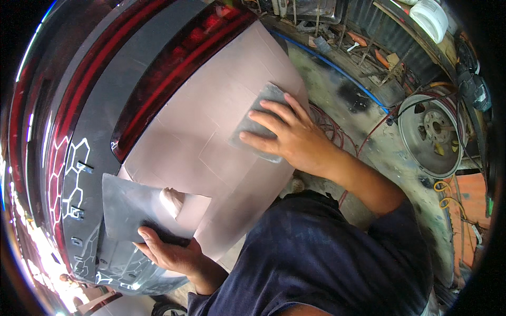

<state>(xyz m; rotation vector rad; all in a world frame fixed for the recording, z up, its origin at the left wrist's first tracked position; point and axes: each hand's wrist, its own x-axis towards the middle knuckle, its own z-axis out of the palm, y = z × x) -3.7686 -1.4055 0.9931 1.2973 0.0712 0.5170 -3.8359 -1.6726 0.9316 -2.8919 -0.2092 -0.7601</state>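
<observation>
My right hand [298,137] presses a grey rectangular spreader [255,126] flat against the car's rear corner panel [195,124], fingers spread over its face. Pinkish-beige filler coats the panel, with faint ridge lines across it. Lower left, my left hand [171,255] grips a thin dark grey sheet [132,208] at its near edge, thumb on top and most fingers hidden beneath. A glossy lump of pale filler [171,201] sits on that sheet. Along the panel's left edge runs the red tail light [184,68].
The car's dark tailgate [84,152] with white line patterns is at left. Right of me, a wheel rim [431,134], red hose [337,129] and blue hose [332,60] lie on the floor. A white bucket [429,21] and scattered tools stand at upper right.
</observation>
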